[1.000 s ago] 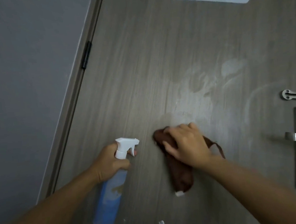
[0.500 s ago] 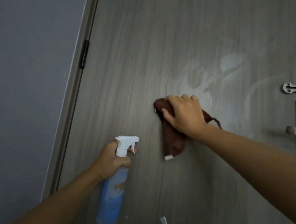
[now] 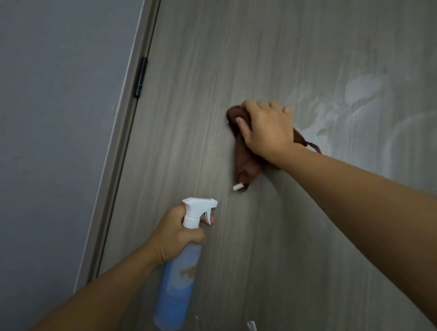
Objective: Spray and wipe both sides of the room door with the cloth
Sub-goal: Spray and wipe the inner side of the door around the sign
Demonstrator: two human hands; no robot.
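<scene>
basically mid-wipe: keep the cloth [image 3: 245, 161] flat on the door [image 3: 256, 59] and push on toward the streaky wet patch [image 3: 338, 115] right of the cloth. right hand [image 3: 266, 128] sits on the cloth, fingers curled over its top, arm reaching up-left. left hand [image 3: 175, 233], below-left of the cloth, grips the spray bottle [image 3: 176, 284], finger at the trigger.

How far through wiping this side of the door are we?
Done: spray is on, with wet streaks beside the cloth. In hand: the right hand presses the cloth to the door; the left hand holds the spray bottle. Left: those streaks, and the other side, unseen here.
</scene>
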